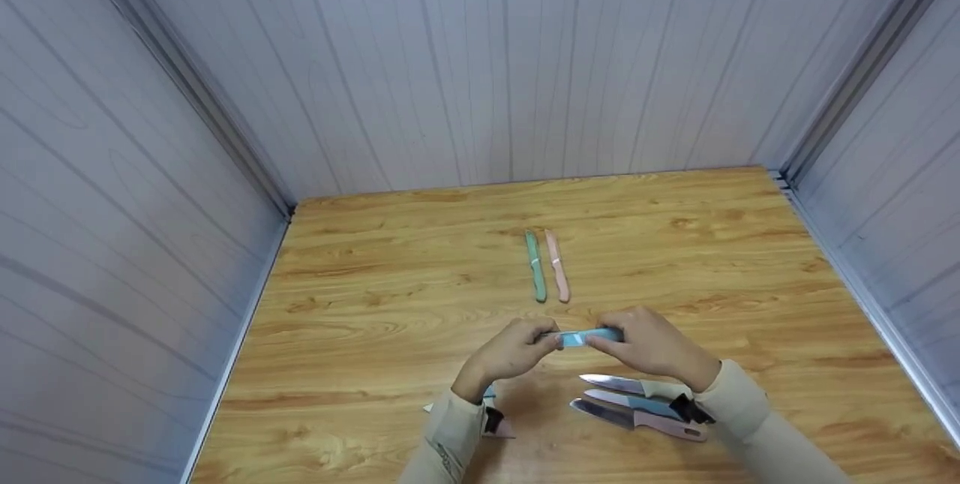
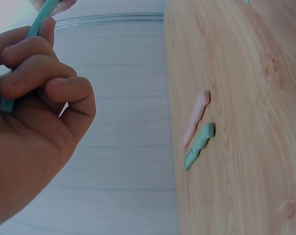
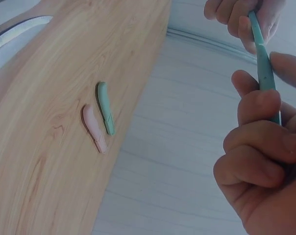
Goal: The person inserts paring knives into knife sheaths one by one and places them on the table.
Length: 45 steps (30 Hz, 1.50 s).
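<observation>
The left hand and right hand are gripping opposite ends of a slim light-blue plastic-looking knife, its middle showing between them.

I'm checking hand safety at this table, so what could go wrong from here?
First, the right sleeve overlaps the handles of three bare-bladed knives in the head view; lowering that arm might nudge them.

Second, the slim blue piece is held above the table by the left grip and the right grip; if both slackened, it could drop. If it covers a blade, which I cannot tell, fingers might get cut.
</observation>
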Tool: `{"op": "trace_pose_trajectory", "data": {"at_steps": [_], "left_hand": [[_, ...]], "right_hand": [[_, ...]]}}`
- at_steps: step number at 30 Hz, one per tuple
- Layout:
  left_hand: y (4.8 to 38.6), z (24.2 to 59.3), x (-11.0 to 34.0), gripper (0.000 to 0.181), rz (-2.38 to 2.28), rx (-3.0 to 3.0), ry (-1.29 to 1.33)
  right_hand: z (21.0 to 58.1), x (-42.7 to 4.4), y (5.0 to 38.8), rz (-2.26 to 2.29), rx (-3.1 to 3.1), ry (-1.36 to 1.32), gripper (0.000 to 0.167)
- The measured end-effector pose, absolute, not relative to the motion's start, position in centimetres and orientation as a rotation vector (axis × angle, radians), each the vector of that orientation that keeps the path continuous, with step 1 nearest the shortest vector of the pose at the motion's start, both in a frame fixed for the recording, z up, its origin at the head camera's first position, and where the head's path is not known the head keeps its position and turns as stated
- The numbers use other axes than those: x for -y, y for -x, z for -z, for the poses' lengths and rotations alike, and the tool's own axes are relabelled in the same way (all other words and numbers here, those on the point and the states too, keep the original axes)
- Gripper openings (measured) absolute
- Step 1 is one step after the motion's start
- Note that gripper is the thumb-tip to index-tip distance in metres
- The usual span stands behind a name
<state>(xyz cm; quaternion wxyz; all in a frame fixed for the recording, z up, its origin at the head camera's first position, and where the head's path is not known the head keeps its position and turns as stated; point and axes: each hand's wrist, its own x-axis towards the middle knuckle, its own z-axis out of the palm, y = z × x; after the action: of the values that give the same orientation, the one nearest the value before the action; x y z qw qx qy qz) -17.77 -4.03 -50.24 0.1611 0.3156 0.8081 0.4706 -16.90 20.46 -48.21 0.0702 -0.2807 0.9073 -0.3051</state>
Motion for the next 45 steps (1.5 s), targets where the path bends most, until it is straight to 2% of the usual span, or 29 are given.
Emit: {"op": "trace_pose_trajectory", "data": {"at_steps": [8,18,34,45], "left_hand": [[18.5,50.4,5.7,0.023,-1.328,-2.352,-0.797],[19.3,51.1,9.3,0.020,-1.201,-2.482,-0.708],[17.3,53.9,13.8,0.019,-0.893,-2.589,-0.536],[16.5,55.1,14.7,0.014,-0.879,-2.578,-0.407]], "right_hand": [[48.0,-20.9,17.9,0.924,-2.683,0.766,0.026],[49.5,-22.6,21.1,0.950,-2.717,0.588,0.025],[53.6,-23.2,25.3,0.749,-2.833,0.419,0.026],[56.3,-22.2,28.5,0.803,-2.844,0.116,0.032]]}}
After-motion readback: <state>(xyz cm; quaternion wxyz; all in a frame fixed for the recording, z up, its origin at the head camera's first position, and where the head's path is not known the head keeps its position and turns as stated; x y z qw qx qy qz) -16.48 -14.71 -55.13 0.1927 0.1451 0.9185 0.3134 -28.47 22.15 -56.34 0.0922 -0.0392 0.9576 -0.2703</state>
